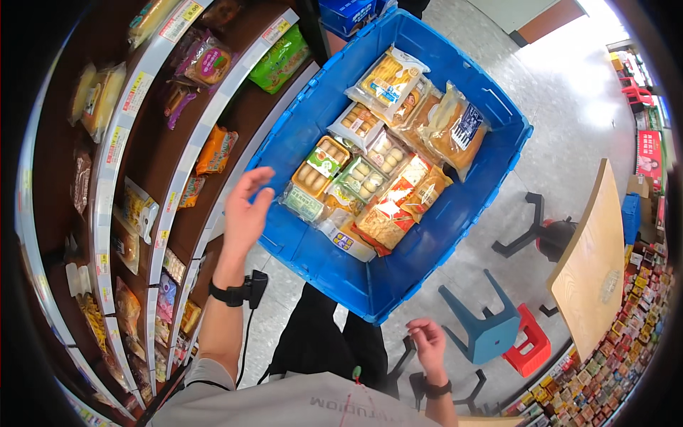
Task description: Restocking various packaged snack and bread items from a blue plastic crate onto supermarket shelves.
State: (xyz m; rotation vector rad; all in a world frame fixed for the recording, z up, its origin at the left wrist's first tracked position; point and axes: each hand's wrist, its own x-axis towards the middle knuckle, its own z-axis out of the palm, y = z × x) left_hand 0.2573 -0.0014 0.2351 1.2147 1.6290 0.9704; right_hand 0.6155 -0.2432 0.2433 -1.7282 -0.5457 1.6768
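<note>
My left hand hovers by the near left rim of a blue plastic crate, fingers apart and nothing in it. Below the crate's near corner is my right hand, fingers curled loosely, with no object visible in it. Inside the crate lie packaged baked goods: a bread pack at the right, a pastry bag at the far end, a tray of finger-shaped pastries, a clear box of round pastries and a red-and-white snack bag.
Store shelves with bagged breads and price strips curve along the left. To the right stand a blue-grey stool, a red stool and a wooden tabletop. A blue carton sits beyond the crate. Packed goods line the far right.
</note>
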